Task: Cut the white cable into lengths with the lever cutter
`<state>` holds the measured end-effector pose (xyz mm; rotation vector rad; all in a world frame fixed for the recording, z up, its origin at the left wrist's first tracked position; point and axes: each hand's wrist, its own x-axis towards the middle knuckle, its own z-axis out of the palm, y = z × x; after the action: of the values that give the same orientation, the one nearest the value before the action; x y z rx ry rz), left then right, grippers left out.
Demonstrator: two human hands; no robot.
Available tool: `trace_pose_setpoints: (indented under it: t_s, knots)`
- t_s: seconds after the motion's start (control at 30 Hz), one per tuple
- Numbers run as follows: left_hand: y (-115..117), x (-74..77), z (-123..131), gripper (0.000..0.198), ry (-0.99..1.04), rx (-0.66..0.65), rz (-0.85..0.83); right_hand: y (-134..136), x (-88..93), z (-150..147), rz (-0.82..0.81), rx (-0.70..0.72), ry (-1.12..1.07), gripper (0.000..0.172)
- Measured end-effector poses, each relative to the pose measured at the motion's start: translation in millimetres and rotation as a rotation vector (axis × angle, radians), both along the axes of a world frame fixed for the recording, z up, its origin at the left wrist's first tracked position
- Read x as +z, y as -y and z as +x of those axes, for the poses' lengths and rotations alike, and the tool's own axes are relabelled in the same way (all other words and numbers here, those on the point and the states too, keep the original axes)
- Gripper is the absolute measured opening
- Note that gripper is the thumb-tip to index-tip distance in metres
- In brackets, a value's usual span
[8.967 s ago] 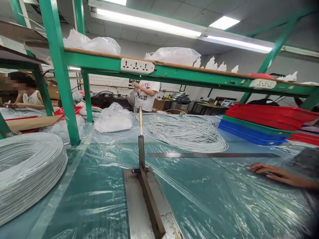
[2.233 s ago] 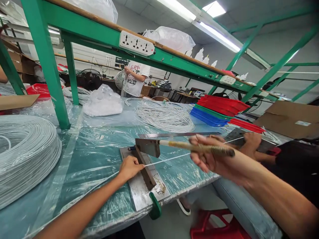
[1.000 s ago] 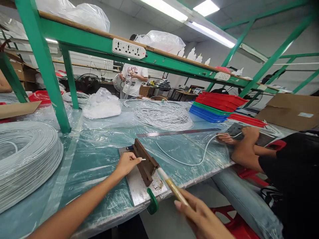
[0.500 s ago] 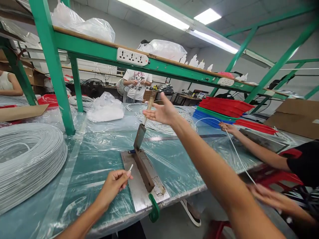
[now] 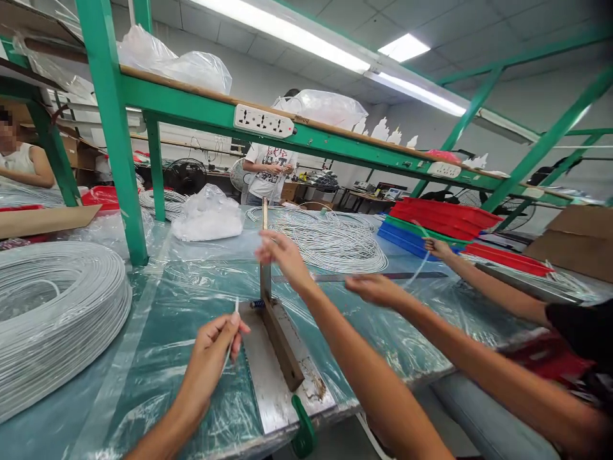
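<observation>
My left hand [image 5: 211, 358] pinches a short piece of thin white cable [image 5: 237, 305] between thumb and fingers, its tip pointing up. Just right of it is a hand-lever bench tool, with a metal base plate [image 5: 261, 377], a brown bar [image 5: 283, 358] and an upright lever [image 5: 265, 217]. My right hand [image 5: 287, 259] is at the lever, fingers loosely bent and apart, a little blurred. It overlaps the lever's middle; whether it touches is unclear. A green clamp [image 5: 303, 427] sits at the plate's front end, on the table edge.
A big coil of white cable [image 5: 62, 319] lies left; looser cable coils [image 5: 335, 239] lie behind the tool. A co-worker's hand [image 5: 438, 249] holds a white cable; their other hand [image 5: 373, 287] stretches over the table. Red trays [image 5: 445, 217] and a green shelf post [image 5: 112, 147] stand nearby.
My right hand has come down and left, its fingers more bent. The lever looks more upright. My left hand has turned its cable piece upward. The co-worker's nearer hand has swung forward over the table.
</observation>
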<state>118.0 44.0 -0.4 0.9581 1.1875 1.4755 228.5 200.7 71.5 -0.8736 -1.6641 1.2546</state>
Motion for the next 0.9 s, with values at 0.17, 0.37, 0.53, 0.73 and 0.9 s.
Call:
trace_pose_setpoints:
  t_s: [0.17,0.37,0.53,0.73,0.9]
  knots:
    - [0.9,23.5,21.7,0.037,0.230,0.130,0.157,112.1,-48.1,47.0,0.075,0.601,0.400,0.030]
    - [0.8,32.9,50.0,0.036,0.193,-0.067,0.148,157.4,-79.0,54.2,-0.167,0.596,0.164,0.042]
    - [10.9,29.9,24.8,0.044,-0.525,-0.386,0.087,113.4,-71.2,98.5,-0.192,0.156,-0.269,0.041]
    - [6.2,23.6,0.5,0.030,-1.314,-0.368,-0.017,35.9,-62.6,193.3,-0.285,-0.447,-0.570,0.028]
    - [-7.1,24.7,-14.4,0.033,-1.507,-0.314,-0.125,6.3,-74.3,274.1,-0.359,-0.697,-0.602,0.033]
